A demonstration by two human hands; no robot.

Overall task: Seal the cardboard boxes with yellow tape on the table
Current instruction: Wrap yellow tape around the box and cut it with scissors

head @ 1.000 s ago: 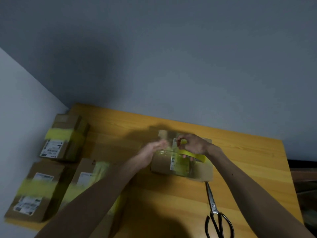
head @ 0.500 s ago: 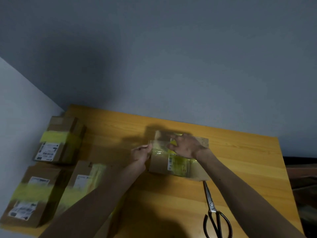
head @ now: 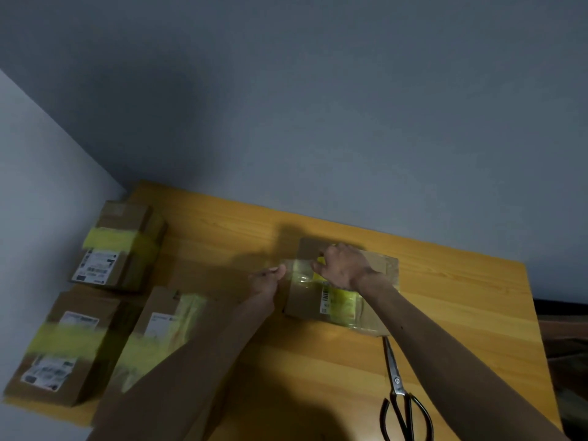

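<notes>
Stretching tape (head: 299, 269) over box (head: 381, 265), I'm pinching its end with left hand (head: 265, 280), right hand (head: 342, 268) pressing flat; folding down side probably next.

Cardboard box (head: 302, 300) at middle of wooden table (head: 222, 237). Left hand (head: 265, 283) pinches tape (head: 299, 268) end at box's left edge. Right hand (head: 345, 267) presses box top. Scissors (head: 396, 383) lie near box's near-right corner. Taped boxes (head: 73, 345) grouped far left.

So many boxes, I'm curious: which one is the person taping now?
The box alone in the middle, beside the scissors: only it has hands on it, right hand pressing, left hand pinching its tape.
</notes>
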